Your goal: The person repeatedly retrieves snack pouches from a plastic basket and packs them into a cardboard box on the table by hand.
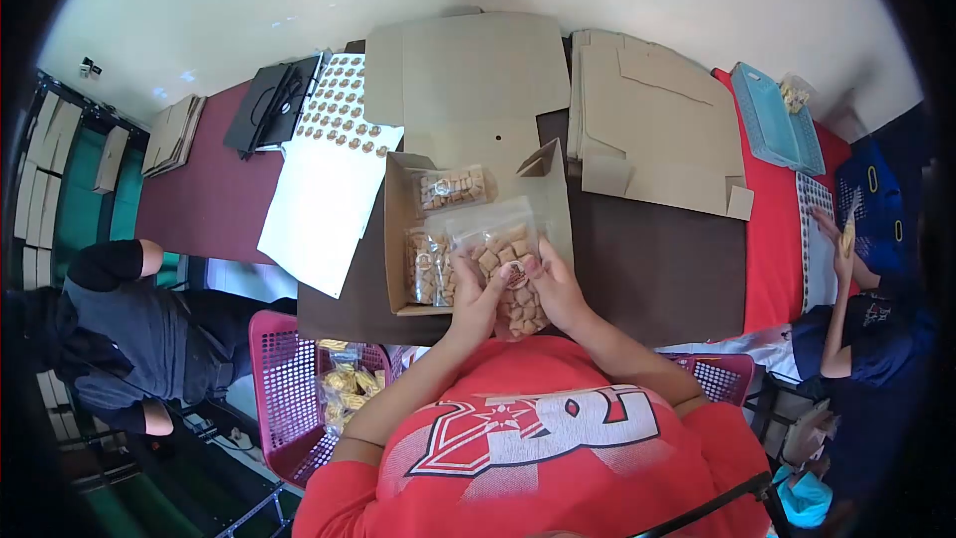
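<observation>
Between my two hands is a clear plastic bag of pillow-shaped snacks [506,239] with a round sticker [516,275] on its front. My left hand [480,294] grips its left side, thumb by the sticker. My right hand [560,289] closes on the right side, its thumb also beside the sticker. The bag is tilted over the front of an open cardboard box [395,239], whose lid is folded back. Inside the box lie a bag of snacks [450,189] at the back and more bagged snacks [428,264] at the left, partly hidden by the held bag.
A sticker sheet [344,110] on white paper lies left of the box, near a black folder [271,108]. Flattened cardboard boxes [657,120] are stacked right. A blue basket [772,130] stands farther right. Pink baskets [279,379] sit below the table. People sit on both sides.
</observation>
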Motion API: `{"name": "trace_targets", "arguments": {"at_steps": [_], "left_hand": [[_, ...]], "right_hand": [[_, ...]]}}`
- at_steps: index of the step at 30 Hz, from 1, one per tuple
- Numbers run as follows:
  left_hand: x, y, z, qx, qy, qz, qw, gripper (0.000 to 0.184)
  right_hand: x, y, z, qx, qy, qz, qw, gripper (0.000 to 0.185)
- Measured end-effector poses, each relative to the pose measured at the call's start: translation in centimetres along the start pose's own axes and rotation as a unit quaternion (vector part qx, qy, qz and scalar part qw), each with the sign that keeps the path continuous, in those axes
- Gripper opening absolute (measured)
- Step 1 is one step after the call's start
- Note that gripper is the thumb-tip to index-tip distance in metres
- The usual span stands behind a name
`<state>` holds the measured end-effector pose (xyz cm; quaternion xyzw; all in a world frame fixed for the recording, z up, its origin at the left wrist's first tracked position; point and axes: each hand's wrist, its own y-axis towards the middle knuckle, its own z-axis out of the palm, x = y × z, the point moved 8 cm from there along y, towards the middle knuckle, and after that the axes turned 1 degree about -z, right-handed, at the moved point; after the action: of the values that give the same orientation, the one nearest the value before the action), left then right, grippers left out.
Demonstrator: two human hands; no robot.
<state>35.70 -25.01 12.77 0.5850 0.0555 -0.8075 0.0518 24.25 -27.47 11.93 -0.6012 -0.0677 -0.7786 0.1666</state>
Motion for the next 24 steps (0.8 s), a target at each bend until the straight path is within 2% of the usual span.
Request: {"name": "trace_targets", "arguments": {"at_steps": [1, 3, 6, 7, 9, 15, 18, 24], "left_hand": [[-0.1, 0.1, -0.1, 0.001, 0.001, 0.001, 1.0, 0.05], [-0.4, -0.1, -1.1, -0.047, 0.132, 0.002, 0.99, 0.044], [1.0, 0.2, -1.3, -0.041, 0.109, -0.019, 0.993, 0.038], [0.9, 0.0, -0.8, -0.055, 0.058, -0.003, 0.997, 0.034], [-0.2, -0.2, 0.3, -0.056, 0.085, 0.01, 0.995, 0.033], [0.1, -0.1, 1.9, -0.058, 0.107, 0.031, 0.992, 0.033], [0.5, 0.0, 2.4, -0.053, 0.101, 0.042, 0.993, 0.031], [0.5, 0.4, 3.5, -0.048, 0.068, 0.06, 0.995, 0.029]], "right_hand": [[0.0, 0.1, 0.0, -0.01, -0.042, -0.001, 0.999, 0.06], [-0.1, -0.1, -0.1, -0.032, -0.124, 0.002, 0.992, 0.065], [-0.6, 0.3, -0.5, -0.031, -0.185, 0.016, 0.982, 0.063], [-0.6, 0.2, -0.3, -0.032, -0.185, 0.016, 0.982, 0.063], [0.3, 0.1, 0.0, -0.059, -0.208, -0.036, 0.976, 0.062], [2.3, -0.3, -0.8, -0.115, -0.172, -0.093, 0.974, 0.047], [1.1, -0.5, -2.0, -0.132, -0.174, -0.098, 0.971, 0.042], [1.1, -0.5, -2.9, -0.154, -0.108, -0.124, 0.974, 0.041]]}}
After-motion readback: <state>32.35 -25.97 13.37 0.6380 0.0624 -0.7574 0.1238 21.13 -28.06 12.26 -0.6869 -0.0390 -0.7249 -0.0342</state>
